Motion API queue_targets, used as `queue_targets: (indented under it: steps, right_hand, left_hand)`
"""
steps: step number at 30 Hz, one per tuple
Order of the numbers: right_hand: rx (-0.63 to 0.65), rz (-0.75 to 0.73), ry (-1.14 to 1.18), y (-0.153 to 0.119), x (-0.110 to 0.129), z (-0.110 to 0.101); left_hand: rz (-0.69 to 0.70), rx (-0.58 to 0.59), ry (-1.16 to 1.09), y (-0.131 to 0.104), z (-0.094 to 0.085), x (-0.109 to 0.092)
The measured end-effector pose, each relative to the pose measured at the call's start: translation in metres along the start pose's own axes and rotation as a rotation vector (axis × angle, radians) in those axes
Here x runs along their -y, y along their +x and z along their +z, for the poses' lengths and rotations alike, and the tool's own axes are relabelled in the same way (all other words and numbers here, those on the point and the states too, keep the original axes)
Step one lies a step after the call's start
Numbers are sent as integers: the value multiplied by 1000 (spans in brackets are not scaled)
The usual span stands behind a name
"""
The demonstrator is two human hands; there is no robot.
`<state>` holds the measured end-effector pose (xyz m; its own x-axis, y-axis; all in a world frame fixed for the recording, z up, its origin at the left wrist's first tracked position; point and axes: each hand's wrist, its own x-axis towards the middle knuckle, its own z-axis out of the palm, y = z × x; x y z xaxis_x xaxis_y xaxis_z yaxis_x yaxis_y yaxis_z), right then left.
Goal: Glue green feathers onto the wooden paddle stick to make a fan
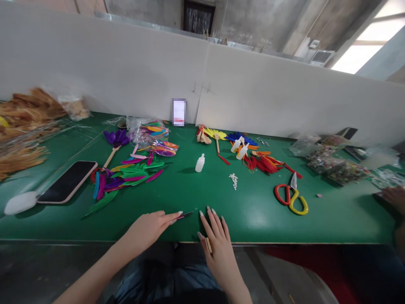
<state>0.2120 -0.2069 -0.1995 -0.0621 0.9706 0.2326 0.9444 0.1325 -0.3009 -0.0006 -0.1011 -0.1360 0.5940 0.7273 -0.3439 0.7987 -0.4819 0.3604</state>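
My left hand (155, 223) is closed in a pinch on a thin pointed tool (187, 215), pinkish near the fingers and dark toward its tip, which points right. Close to the table's front edge, my right hand (217, 236) lies with its fingers stretched out on the green surface. A small pale wooden-looking piece (209, 245) shows between its thumb and palm; whether it is gripped there is unclear. Ahead of the hands stands a small white dropper bottle (200, 163), with a little pile of white beads (233, 181) to its right.
Scissors (291, 195) with red and yellow handles lie at right. Colourful feathers (136, 173) and a phone (68, 182) occupy the left. Two more bottles (239, 147) rest on feathers behind. Bagged parts (335, 162) and another person's hand (394, 196) are far right.
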Motion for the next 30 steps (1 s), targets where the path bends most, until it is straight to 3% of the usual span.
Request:
queue_targets:
  steps: [4, 12, 30]
  right_hand:
    - [-2, -3, 12, 0, 0, 0]
    - [42, 14, 14, 1, 1, -3]
    - [25, 12, 5, 0, 1, -1]
  left_hand:
    - [-2, 1, -24, -12, 0, 7]
    - [-29, 34, 4, 2, -5, -9]
    - [7, 5, -56, -6, -2, 9]
